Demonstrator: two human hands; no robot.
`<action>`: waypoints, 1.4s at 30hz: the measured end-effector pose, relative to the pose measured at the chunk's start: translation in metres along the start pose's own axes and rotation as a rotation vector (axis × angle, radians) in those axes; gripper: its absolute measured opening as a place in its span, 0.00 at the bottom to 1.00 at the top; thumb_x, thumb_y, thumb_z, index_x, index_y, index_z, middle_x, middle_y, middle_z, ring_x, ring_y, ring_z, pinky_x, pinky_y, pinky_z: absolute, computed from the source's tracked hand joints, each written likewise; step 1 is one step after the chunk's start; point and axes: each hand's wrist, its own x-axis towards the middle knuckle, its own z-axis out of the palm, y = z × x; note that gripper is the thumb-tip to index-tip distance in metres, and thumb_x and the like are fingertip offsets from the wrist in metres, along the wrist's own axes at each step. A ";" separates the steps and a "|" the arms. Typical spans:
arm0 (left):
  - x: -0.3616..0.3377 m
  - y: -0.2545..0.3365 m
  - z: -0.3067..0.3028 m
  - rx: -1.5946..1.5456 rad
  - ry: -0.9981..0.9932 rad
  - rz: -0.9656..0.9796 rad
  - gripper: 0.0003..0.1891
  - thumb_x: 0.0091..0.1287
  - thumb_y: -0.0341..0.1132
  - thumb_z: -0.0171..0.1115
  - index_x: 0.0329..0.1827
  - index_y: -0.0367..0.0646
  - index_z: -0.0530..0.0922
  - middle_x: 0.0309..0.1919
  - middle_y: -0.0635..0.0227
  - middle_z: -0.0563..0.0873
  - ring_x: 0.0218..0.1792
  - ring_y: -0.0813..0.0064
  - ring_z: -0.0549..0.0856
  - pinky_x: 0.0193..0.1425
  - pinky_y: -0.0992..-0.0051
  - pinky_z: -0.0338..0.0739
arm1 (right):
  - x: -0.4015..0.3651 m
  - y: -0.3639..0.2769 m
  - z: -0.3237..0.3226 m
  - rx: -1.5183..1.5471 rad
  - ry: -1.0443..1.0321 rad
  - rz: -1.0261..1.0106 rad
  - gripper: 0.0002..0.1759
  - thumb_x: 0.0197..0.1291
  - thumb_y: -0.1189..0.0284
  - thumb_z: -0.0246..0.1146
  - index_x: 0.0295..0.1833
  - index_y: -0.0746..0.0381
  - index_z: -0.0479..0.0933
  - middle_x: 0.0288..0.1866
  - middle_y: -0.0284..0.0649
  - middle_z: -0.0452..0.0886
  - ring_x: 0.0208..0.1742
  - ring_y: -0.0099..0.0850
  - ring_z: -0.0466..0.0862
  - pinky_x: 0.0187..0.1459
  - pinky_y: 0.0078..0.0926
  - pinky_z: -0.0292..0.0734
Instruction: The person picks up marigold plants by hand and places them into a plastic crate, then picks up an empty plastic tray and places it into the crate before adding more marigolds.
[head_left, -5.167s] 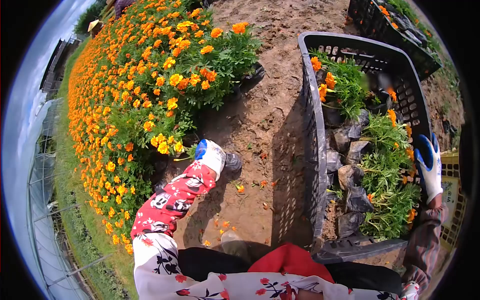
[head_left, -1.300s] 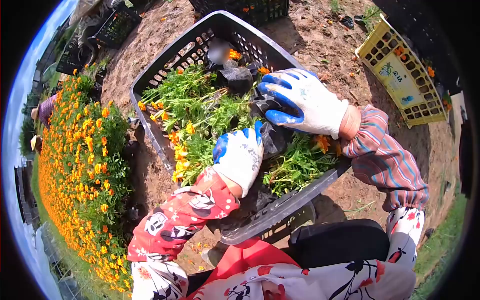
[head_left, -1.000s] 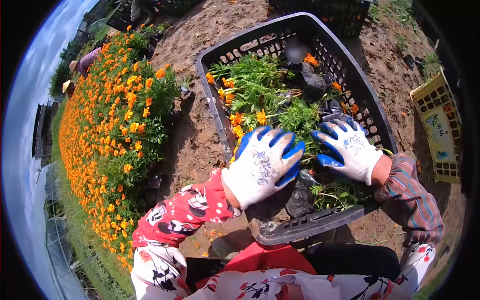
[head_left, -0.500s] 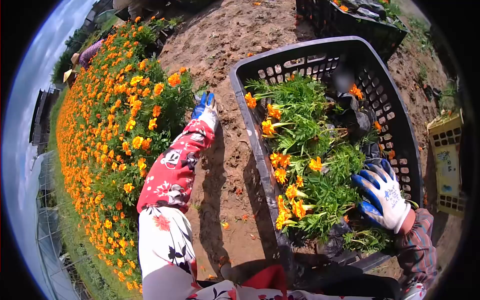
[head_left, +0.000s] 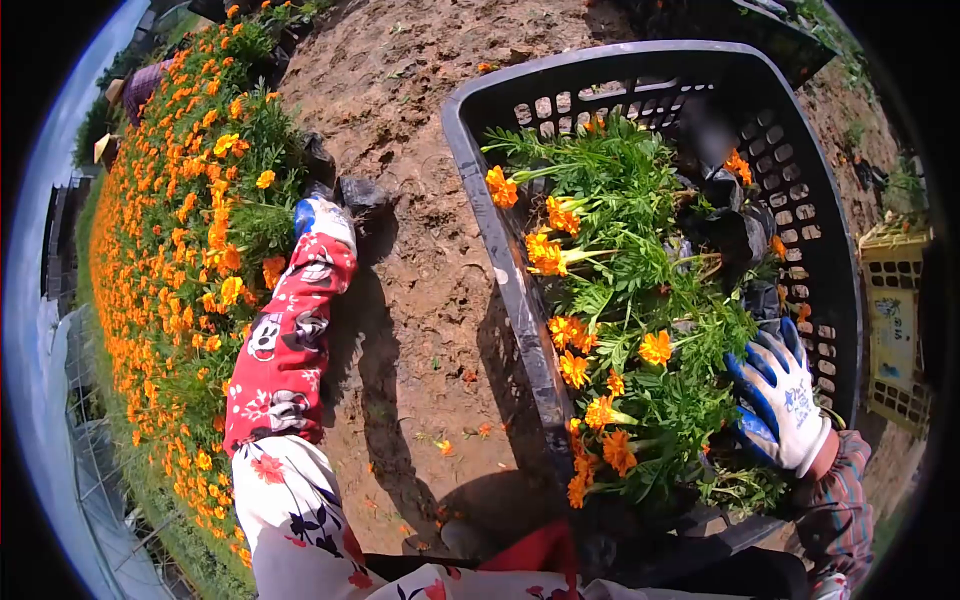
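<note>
My left hand [head_left: 325, 218], in a white and blue glove, reaches to the edge of the marigold bed [head_left: 190, 260]. Its fingers are closed at the base of a marigold plant, partly hidden by leaves; a black plastic bag of soil [head_left: 362, 193] juts out beside them. My right hand [head_left: 782, 400], gloved alike, lies with fingers apart against the potted marigolds [head_left: 640, 290] inside the black crate [head_left: 510, 270]. Those plants lie on their sides, blooms toward the left wall and black bags toward the right.
Bare brown soil [head_left: 400, 260] runs between bed and crate. Another dark crate [head_left: 720, 30] stands at the far end, and a yellow crate [head_left: 897, 320] is at the right. Two people in hats, one in a checked top [head_left: 143, 90], are beyond the bed.
My left hand has moved left into the bed's edge, its fingers going from outstretched to closed. A black bag now shows beside it. My right hand stays on the crated plants as the view shifts.
</note>
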 end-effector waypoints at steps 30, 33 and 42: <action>-0.288 -0.115 -0.157 -1.016 0.579 0.281 0.14 0.57 0.25 0.59 0.47 0.35 0.78 0.35 0.66 0.84 0.36 0.78 0.82 0.42 0.77 0.76 | -0.033 0.041 -0.021 0.678 0.580 -0.159 0.28 0.64 0.51 0.55 0.60 0.62 0.69 0.57 0.46 0.73 0.58 0.38 0.74 0.57 0.31 0.69; -0.349 -0.078 -0.229 -1.452 0.271 0.451 0.15 0.62 0.26 0.59 0.52 0.35 0.76 0.40 0.68 0.83 0.39 0.81 0.81 0.45 0.79 0.76 | -0.043 0.044 -0.043 0.723 0.811 -0.254 0.23 0.64 0.58 0.59 0.58 0.61 0.72 0.53 0.42 0.77 0.54 0.32 0.76 0.55 0.28 0.71; -0.363 0.203 -0.256 -1.140 0.707 0.970 0.24 0.57 0.46 0.64 0.51 0.38 0.74 0.40 0.50 0.80 0.42 0.51 0.80 0.47 0.60 0.74 | -0.099 -0.009 -0.049 0.074 0.792 -0.357 0.33 0.56 0.49 0.61 0.59 0.61 0.71 0.60 0.51 0.71 0.59 0.46 0.73 0.58 0.40 0.68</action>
